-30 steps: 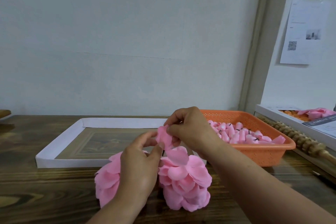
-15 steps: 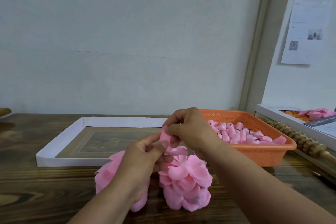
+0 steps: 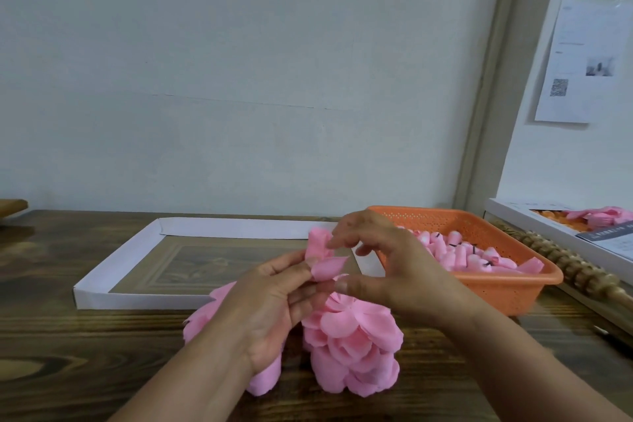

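Pink bud is seemingly getting its first petal: left hand pinching both, right hand hovering loosely spread; loose petals waiting below.

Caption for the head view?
Left hand pinches pink bud and petal; right hand touches the bud, above a petal pile.

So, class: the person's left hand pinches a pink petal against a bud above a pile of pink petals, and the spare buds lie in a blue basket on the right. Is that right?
Not quite: the head view shows the basket is orange, not blue. The rest holds: the left hand pinches the petal against the bud above the pile of pink petals.
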A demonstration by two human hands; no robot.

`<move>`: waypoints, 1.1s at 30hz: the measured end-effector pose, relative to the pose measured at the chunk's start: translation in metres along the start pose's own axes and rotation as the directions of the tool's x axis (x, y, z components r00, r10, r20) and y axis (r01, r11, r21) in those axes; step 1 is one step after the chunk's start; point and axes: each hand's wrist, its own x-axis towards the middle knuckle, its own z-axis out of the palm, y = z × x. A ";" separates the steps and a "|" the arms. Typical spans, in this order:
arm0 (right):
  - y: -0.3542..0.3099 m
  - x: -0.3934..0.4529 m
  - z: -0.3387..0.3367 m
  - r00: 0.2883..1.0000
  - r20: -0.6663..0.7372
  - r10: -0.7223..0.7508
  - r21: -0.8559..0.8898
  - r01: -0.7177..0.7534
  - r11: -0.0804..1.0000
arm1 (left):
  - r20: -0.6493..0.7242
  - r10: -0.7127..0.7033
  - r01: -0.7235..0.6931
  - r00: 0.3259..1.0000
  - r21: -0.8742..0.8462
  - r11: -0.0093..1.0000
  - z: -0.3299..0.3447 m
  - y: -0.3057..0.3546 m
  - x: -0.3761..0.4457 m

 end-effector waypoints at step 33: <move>-0.002 -0.002 0.002 0.993 -0.073 -0.093 0.101 0.100 0.990 | 0.009 -0.039 0.039 0.999 -0.004 0.999 0.003 0.004 -0.005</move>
